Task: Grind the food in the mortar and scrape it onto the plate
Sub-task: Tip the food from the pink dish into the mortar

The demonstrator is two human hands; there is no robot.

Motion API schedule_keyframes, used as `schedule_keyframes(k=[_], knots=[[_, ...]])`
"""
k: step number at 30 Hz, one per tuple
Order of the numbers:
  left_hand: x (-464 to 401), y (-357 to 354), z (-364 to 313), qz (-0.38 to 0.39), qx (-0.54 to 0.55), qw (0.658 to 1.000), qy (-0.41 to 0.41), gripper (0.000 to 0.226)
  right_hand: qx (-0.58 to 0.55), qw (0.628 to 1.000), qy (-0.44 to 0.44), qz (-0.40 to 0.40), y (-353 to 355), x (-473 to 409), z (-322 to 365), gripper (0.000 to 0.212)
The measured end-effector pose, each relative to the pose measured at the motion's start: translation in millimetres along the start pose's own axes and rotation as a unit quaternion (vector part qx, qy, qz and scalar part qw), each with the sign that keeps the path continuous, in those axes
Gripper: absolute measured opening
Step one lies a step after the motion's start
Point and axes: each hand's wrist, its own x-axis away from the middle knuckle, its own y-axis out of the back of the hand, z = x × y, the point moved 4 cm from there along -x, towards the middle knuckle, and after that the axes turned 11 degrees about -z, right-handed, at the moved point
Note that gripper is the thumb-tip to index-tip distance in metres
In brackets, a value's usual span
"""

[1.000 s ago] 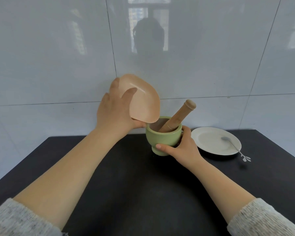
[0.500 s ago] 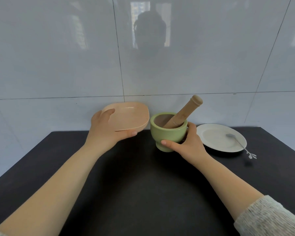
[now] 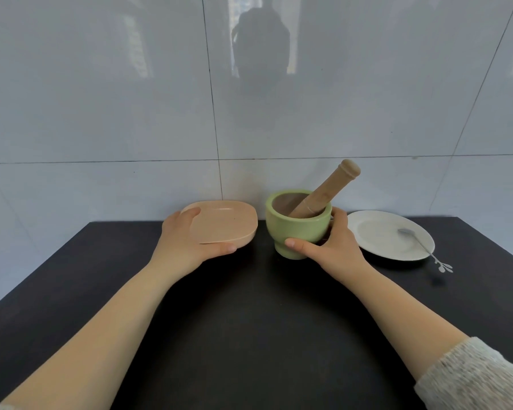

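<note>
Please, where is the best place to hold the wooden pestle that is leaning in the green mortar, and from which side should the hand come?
Probably grip the pestle on its bare upper shaft, just below the knobbed end. It leans up and to the right out of the green mortar, so that end is free. Come from above and the right; the right hand is nearest but now holds the mortar, and the left hand holds the peach dish.

The left hand (image 3: 187, 241) swung the peach dish (image 3: 224, 221) from its tipped pose over the mortar (image 3: 296, 223) down level beside it.

Peach dish (image 3: 224, 221) on black table (image 3: 249, 335); glossy white tiled wall (image 3: 101, 99) behind.
</note>
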Motion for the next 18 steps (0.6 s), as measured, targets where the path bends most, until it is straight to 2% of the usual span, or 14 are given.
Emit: schedule_keyframes(k=[9,18], knots=[[-1.6,-5.9,3.7,0.018,-0.047,0.998,-0.028,0.115,0.003,1.000,0.005,-0.003,0.0,-0.7,-1.2,0.089],[-0.7,-7.5,8.5,0.041,-0.084,0.996,-0.003,0.123,0.005,1.000,0.009,0.000,-0.6,-1.0,-0.3,0.090]])
